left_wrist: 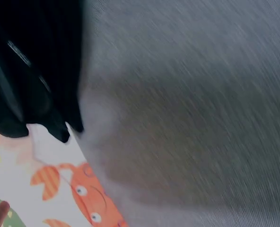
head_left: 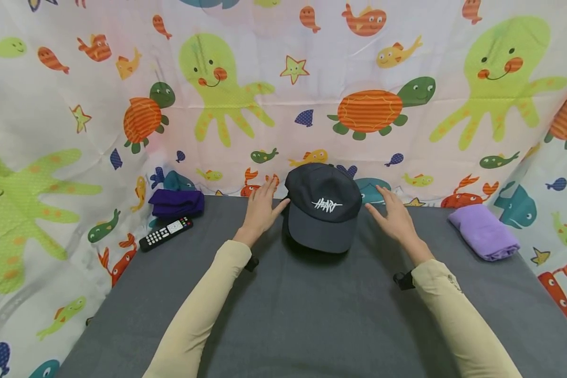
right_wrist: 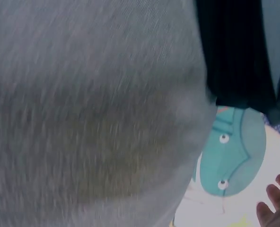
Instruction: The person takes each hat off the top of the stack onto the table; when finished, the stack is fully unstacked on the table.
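Note:
A dark baseball cap point(head_left: 322, 202) with white struck-through "HEART" lettering is at the back middle of the grey table, its brim turned toward me. To its left is my left hand point(head_left: 259, 211), fingers spread and the thumb tip right at the cap's edge. My right hand point(head_left: 398, 223) is on the other side, fingers extended, with a small gap to the cap. Dark fabric of the cap point(left_wrist: 31, 71) fills the upper left of the left wrist view. In the right wrist view the cap point(right_wrist: 234, 56) is at upper right, with my fingertips point(right_wrist: 275, 198) below.
On the left lie a folded dark purple cloth point(head_left: 177, 203) and a black remote control point(head_left: 166, 234). A folded lilac cloth point(head_left: 484, 232) lies at the right. A curtain point(head_left: 264, 115) printed with sea animals hangs behind the grey table point(head_left: 312, 315) and along its sides.

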Available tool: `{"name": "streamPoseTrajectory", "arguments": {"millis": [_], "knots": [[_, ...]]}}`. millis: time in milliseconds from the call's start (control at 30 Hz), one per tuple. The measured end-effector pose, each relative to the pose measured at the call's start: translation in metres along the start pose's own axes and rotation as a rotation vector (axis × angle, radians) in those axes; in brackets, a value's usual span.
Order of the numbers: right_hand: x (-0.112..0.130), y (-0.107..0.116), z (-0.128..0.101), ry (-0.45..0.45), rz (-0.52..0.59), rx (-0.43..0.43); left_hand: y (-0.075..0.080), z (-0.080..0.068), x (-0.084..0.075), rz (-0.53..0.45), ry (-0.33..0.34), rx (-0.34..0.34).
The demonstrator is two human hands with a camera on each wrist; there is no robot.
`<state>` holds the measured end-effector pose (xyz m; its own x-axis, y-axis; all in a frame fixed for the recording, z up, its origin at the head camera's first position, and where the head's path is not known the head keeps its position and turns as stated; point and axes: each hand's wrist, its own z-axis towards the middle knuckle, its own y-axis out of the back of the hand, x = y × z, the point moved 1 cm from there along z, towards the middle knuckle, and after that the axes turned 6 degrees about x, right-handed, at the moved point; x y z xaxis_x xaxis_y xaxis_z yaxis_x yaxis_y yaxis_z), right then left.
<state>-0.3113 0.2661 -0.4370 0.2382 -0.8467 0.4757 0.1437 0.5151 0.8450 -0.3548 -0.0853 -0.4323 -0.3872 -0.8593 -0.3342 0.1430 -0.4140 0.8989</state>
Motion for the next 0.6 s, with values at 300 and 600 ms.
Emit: {"name": "streamPoseTrajectory", "arguments": {"millis": [300,600], "knots": [[0.012,-0.022,-0.001,-0.001,0.175,0.054,-0.01,0.001,-0.021,-0.341,0.029,0.044],[0.021,-0.029,0.0,-0.003,0.306,0.033,-0.014,0.01,-0.031,-0.577,0.06,0.016]]}}
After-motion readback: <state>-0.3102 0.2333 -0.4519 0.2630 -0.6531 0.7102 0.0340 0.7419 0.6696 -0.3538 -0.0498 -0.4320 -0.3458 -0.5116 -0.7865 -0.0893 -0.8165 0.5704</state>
